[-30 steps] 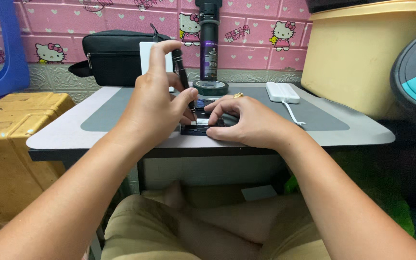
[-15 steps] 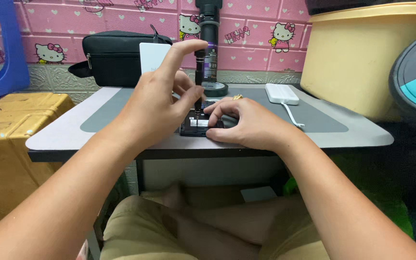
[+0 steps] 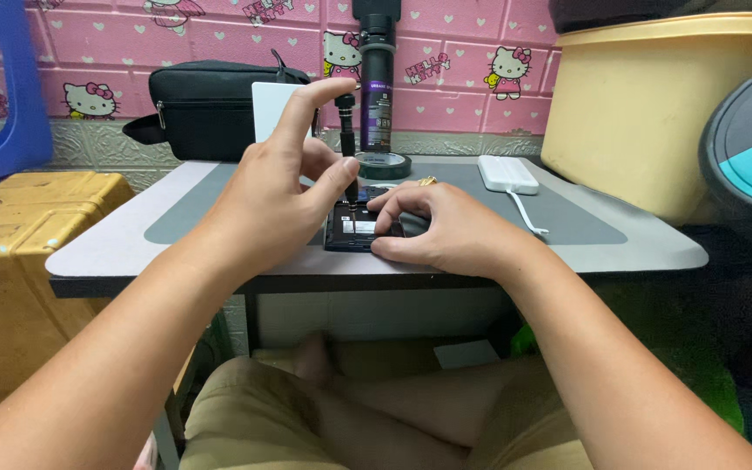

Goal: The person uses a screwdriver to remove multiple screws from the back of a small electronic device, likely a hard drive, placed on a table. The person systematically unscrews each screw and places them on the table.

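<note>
A small dark opened phone (image 3: 352, 230) lies on the grey mat (image 3: 567, 218) near the table's front edge. My left hand (image 3: 276, 191) holds a thin black screwdriver (image 3: 347, 148) upright, forefinger on its cap and thumb against its shaft, with the tip down on the phone. My right hand (image 3: 446, 231) rests on the right side of the phone, fingers pressing on it and holding it flat. Most of the phone's right half is hidden under that hand.
At the back of the low table (image 3: 115, 239) stand a black pouch (image 3: 211, 109), a white card (image 3: 273, 109), a dark cylindrical bottle (image 3: 377, 87) and a roll of tape (image 3: 382, 165). A white power bank (image 3: 507, 173) with cable lies right. A yellow tub (image 3: 646, 113) stands right, a yellow box (image 3: 19, 261) left.
My left hand has raised the screwdriver from slanted to upright and set its tip on the phone. My right hand has stayed on the phone.
</note>
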